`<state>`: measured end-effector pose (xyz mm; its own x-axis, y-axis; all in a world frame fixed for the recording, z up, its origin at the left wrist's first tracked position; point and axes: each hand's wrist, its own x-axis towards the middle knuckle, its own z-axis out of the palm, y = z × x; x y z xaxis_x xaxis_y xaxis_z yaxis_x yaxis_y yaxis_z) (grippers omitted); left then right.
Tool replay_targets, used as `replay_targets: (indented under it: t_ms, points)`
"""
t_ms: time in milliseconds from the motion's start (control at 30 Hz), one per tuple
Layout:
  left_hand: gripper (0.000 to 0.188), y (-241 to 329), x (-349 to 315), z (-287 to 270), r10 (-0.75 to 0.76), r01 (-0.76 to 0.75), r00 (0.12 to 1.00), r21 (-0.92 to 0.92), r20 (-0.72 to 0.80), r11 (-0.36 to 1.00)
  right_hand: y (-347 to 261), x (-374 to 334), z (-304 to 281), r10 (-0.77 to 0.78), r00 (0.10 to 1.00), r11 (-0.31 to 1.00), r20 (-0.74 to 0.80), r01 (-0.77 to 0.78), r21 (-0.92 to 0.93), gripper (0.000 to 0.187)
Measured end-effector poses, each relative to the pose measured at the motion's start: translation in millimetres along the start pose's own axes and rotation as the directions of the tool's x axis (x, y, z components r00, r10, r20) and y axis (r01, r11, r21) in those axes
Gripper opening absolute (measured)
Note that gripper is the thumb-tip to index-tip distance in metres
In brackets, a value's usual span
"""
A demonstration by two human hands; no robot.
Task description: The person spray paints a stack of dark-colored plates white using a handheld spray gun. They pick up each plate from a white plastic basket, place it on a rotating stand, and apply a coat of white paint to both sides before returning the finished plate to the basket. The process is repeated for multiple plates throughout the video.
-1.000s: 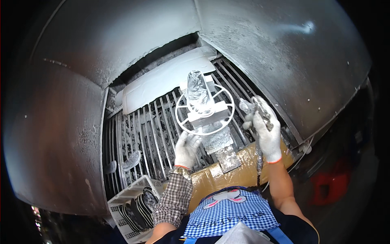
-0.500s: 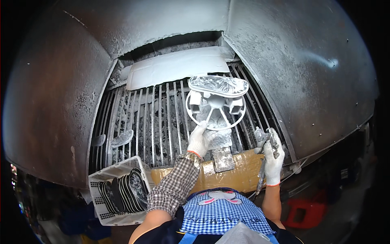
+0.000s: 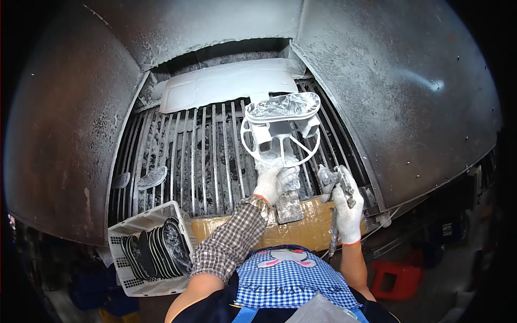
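White-coated sole piece (image 3: 282, 106) sits atop the round wire stand (image 3: 277, 141) over the grate, seemingly sprayed already. Left hand (image 3: 271, 183) grips the stand's post; right hand (image 3: 346, 207) clasps the spray gun (image 3: 339, 182). Black soles in the white basket (image 3: 141, 226) look unsprayed.

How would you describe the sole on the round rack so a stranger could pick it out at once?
Start at the slatted grate inside the metal booth. Above it the left hand holds a white ring-shaped rack, and the sole lies across its top. Unlike the dark soles in the basket at lower left, it is coated silvery white.
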<state>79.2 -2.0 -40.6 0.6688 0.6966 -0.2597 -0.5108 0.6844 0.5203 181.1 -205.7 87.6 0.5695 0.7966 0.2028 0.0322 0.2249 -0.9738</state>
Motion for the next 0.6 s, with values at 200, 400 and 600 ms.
replay_targets:
  t_ms: [200,400,600]
  points:
    - [0.028,9.3,-12.0,11.5,-0.025,0.025,1.000,0.031,0.003,0.999,-30.4,23.5,46.1,-0.104,0.985,0.994,0.136,0.101,0.031,0.055]
    - [0.026,10.6,-9.2,8.2,-0.122,0.117,0.985,0.050,0.118,0.992,-42.6,39.9,75.8,-0.142,0.961,0.990,0.235,0.135,0.045,0.055]
    - [0.030,-6.2,6.6,4.1,-0.155,0.167,0.981,-0.105,0.115,0.980,-35.3,46.6,79.6,-0.073,0.970,0.995,0.232,0.055,0.084,0.053]
